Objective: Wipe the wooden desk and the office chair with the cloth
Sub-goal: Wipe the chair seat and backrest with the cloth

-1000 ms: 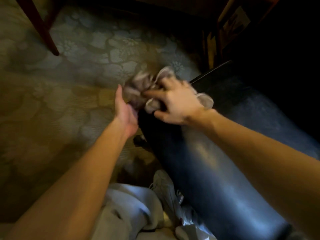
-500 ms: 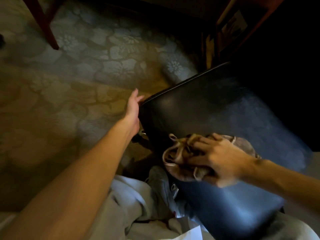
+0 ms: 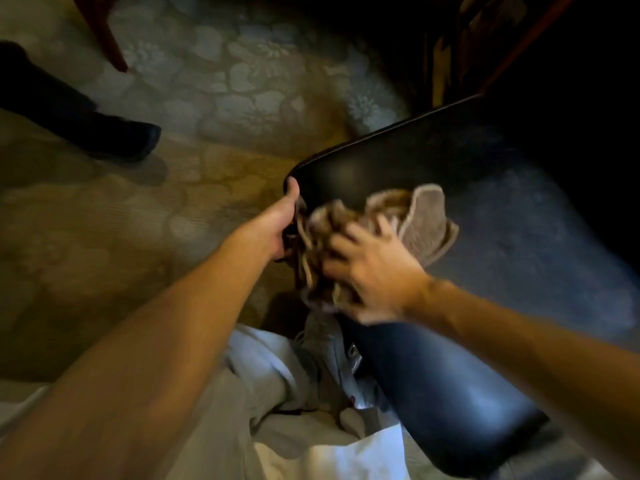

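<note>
Black chair (image 3: 485, 202) edge gripped by left hand (image 3: 277, 226), right hand (image 3: 374, 275) clutching cloth (image 3: 426, 220) alongside

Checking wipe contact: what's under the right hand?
Bunched cloth, held by the right hand against the black chair near its corner; one flap sticks out past the fingers. The chair surface beneath the cloth is covered, so its state can't be seen.

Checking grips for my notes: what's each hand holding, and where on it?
The left hand grips the chair by a corner of its black cushion; the right hand clutches the cloth by its bunched middle.
</note>
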### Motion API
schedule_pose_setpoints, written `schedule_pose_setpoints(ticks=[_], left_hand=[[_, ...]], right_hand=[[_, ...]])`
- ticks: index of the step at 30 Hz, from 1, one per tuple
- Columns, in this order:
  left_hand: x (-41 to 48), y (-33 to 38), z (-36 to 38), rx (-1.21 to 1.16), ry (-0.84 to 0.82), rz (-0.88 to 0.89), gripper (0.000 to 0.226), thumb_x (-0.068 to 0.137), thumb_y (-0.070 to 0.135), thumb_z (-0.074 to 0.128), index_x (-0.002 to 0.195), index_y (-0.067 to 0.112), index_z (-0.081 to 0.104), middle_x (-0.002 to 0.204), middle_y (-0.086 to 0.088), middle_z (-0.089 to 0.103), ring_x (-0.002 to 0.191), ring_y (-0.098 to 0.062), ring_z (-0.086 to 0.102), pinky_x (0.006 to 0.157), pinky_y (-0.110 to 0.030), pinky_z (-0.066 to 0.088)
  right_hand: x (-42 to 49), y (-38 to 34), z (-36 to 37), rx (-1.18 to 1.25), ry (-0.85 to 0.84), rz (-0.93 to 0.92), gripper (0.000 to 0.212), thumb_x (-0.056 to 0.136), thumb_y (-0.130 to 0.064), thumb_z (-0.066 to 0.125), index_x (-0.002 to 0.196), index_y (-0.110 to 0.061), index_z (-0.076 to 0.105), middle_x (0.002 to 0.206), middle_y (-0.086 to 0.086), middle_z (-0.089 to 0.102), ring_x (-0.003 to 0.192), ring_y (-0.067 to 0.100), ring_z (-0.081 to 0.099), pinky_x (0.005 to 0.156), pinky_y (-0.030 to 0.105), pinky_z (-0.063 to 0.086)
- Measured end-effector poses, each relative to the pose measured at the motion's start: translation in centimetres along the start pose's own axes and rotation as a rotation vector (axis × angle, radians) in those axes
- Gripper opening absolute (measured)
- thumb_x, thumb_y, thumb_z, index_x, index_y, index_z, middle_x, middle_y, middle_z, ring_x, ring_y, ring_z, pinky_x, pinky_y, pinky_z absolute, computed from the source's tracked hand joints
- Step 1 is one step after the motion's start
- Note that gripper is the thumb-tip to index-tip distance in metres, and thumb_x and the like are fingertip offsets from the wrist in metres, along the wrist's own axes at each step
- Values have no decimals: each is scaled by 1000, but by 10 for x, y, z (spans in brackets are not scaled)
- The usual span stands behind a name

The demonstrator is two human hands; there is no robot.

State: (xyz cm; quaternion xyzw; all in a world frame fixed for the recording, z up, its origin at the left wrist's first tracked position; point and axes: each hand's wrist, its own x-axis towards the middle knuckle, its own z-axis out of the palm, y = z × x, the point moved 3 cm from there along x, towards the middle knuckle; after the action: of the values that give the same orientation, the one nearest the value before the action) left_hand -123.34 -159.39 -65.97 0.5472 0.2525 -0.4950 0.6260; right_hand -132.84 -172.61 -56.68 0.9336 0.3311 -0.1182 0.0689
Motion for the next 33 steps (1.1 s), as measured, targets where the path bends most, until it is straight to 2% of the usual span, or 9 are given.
schedule_pose_setpoints(ticks=[5,9,12,15,18,22,26,30,33], left_hand=[[3,9,-1,-34,162,53,108,73,97,41,156,26,40,152,-6,51,137,-33,50,113,-55,41],[-2,0,12,-44,216,98,104,79,94,37,156,24,40,153,-8,50,138,-34,48,115,-53,39],[-1,-29,27,-10,91,18,111,72,100,34,151,24,49,147,-11,58,131,-35,57,111,-55,44],[-2,-51,34,-54,-108,-66,108,66,103,34,133,26,68,122,-16,73,112,-38,68,95,-60,54],[-11,-50,35,2,-78,-63,97,77,98,22,124,29,72,116,-16,74,112,-38,65,92,-56,54],[8,-50,24,57,58,-1,124,46,108,46,141,28,58,132,-10,69,118,-35,66,101,-55,52],[-16,-42,30,104,154,73,95,84,88,39,155,24,37,151,-11,52,137,-35,51,113,-54,42],[-21,-43,34,91,192,69,93,88,86,35,158,25,32,158,-10,44,142,-36,45,116,-56,38],[-27,-48,39,36,189,67,93,86,88,38,157,28,35,155,-9,47,138,-37,48,113,-55,41]], right_hand=[[-117,-45,24,141,-183,-128,38,72,-61,64,101,-38,66,109,-9,60,105,22,52,87,45,32],[-122,-42,12,122,-106,-56,41,75,-67,57,100,-38,70,108,-4,62,105,25,53,91,52,39],[-94,-20,-4,66,49,100,53,75,-64,55,115,-33,70,117,5,62,112,30,51,93,68,46],[-49,-6,-6,5,-21,193,67,68,-59,72,129,-32,65,132,10,57,123,36,52,96,71,43],[-21,-8,2,-45,-129,220,67,69,-64,65,131,-38,62,141,8,51,129,37,46,98,66,40],[-68,-23,14,-42,-144,97,56,65,-63,65,117,-40,69,124,3,56,116,34,52,89,67,46],[-165,-45,30,73,-182,-64,47,59,-63,68,104,-48,65,116,-11,59,110,23,56,79,59,52],[-189,-45,24,130,-135,-111,41,60,-65,69,96,-46,65,107,-15,56,102,17,50,77,49,47],[-151,-23,5,123,73,-12,35,74,-60,63,103,-41,70,108,-3,58,102,25,51,77,49,47]])
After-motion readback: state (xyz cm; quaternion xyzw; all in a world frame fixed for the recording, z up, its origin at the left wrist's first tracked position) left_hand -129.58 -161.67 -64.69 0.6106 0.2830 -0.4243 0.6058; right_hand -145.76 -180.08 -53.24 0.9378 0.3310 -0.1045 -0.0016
